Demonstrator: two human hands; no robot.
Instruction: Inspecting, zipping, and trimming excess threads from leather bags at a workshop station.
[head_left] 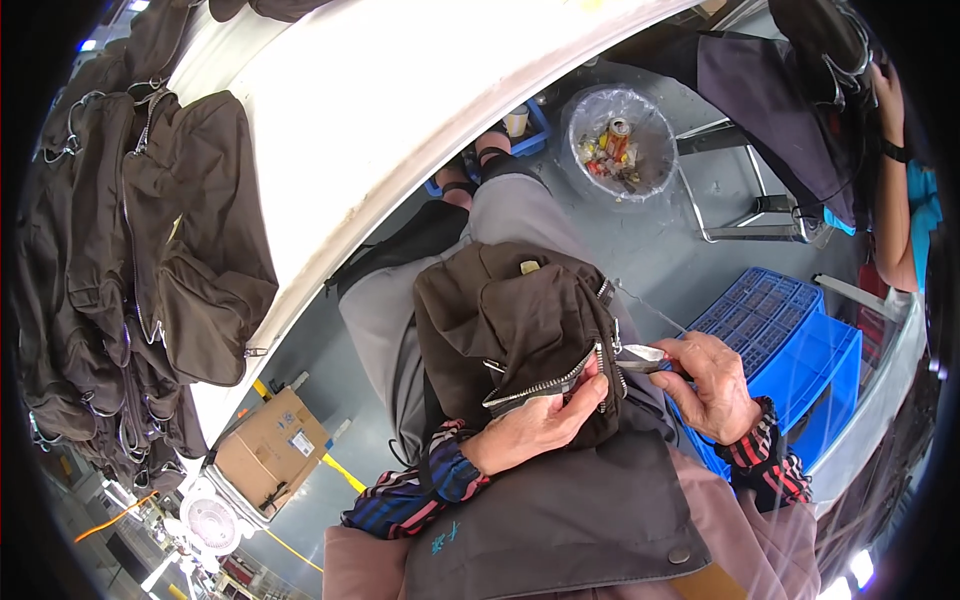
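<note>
A dark brown fabric bag (520,310) with metal zippers lies across my lap. Its front pocket gapes at the toothed zipper (545,388). My left hand (535,430) pinches the pocket's edge at the zipper corner, thumb and fingers closed on the cloth. In my right hand (712,388) is a pair of small metal thread snips (642,358), with the blades pointing left at the bag's zippered side. Whether the tips touch the bag, I cannot tell. A loose thread (650,308) trails from the bag's upper right side toward my right hand.
A white table (340,110) curves across the upper left, with several brown bags (195,220) piled over its edge. A lined waste bin (570,140) stands ahead. Blue crates (825,360) are at right, a cardboard box (270,450) at lower left. Another person's arm (895,200) handles dark cloth.
</note>
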